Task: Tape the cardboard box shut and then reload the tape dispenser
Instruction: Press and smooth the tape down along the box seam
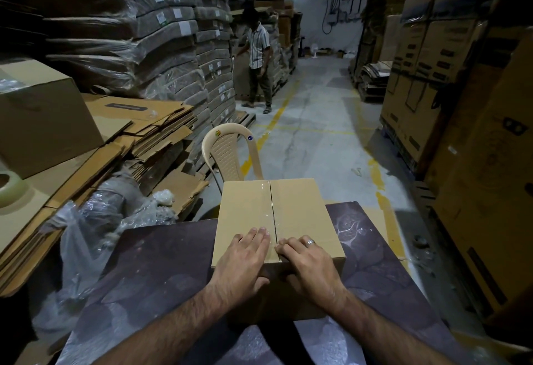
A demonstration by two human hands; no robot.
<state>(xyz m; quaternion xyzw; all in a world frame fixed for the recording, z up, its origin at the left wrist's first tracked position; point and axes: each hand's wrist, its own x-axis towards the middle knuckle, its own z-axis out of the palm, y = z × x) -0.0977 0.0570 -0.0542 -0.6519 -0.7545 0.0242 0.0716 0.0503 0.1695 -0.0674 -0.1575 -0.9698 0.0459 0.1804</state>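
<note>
Fingers (pixel 258 236) of my left hand (pixel 242 263) lie straight and close together, flat on the box (pixel 300 206) top just left of the seam; its thumb hooks over the near edge. My right hand (pixel 310 262) lies flat too, fingertips touching the seam at the near edge. Clear tape (pixel 270 203) runs along the seam from my fingertips to the far edge. The box sits on a dark table (pixel 161 263); a chair (pixel 227 151) stands just beyond it; a tape roll (pixel 8 189) rests on cardboard (pixel 138 131) well left; a person (pixel 258 47) stands far down the aisle.
</note>
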